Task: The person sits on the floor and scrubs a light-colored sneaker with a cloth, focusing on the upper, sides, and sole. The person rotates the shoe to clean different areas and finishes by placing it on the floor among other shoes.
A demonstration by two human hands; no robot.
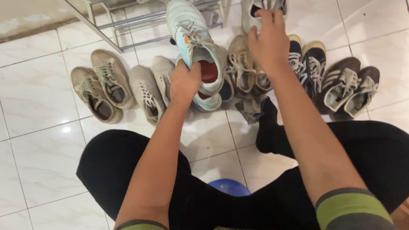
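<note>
My left hand [184, 81] grips a pale blue-white sneaker [192, 36] by its heel collar and holds it up off the floor, toe pointing away. Its lining is red. My right hand [268, 40] reaches further out, fingers curled on the opening of a grey-white sneaker [264, 0] near the top edge. A row of shoes lies on the white tiled floor between the two hands and my knees.
A metal shoe rack [129, 18] stands at the top left. Beige sneaker pairs [102, 83] [149, 90] lie left, black-and-white sneakers [306, 60] and brown striped ones [350, 86] right. My legs in black trousers [123, 166] sit crossed, a blue stool [229, 187] beneath.
</note>
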